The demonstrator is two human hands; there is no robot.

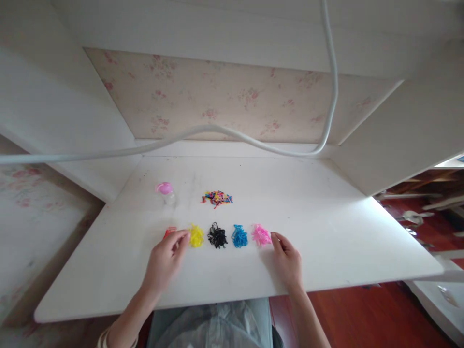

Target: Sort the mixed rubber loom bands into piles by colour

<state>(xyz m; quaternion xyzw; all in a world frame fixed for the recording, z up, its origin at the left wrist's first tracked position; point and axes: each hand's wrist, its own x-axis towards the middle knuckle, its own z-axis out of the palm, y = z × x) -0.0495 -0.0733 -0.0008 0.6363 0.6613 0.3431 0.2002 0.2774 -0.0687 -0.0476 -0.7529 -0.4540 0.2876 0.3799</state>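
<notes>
**Colour piles, both hands in**

Left hand (164,261) pinched beside the yellow pile (196,236), right hand (290,261) pinched at the pink pile (261,235); whether I grip a band, cannot tell. Black pile (217,236), blue pile (239,237) between, gaps probably keeping colours unmixed.

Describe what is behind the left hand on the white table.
Part of a red pile shows past the left hand, left of the yellow pile. The hand covers the rest, so its full extent can't be seen.
</notes>
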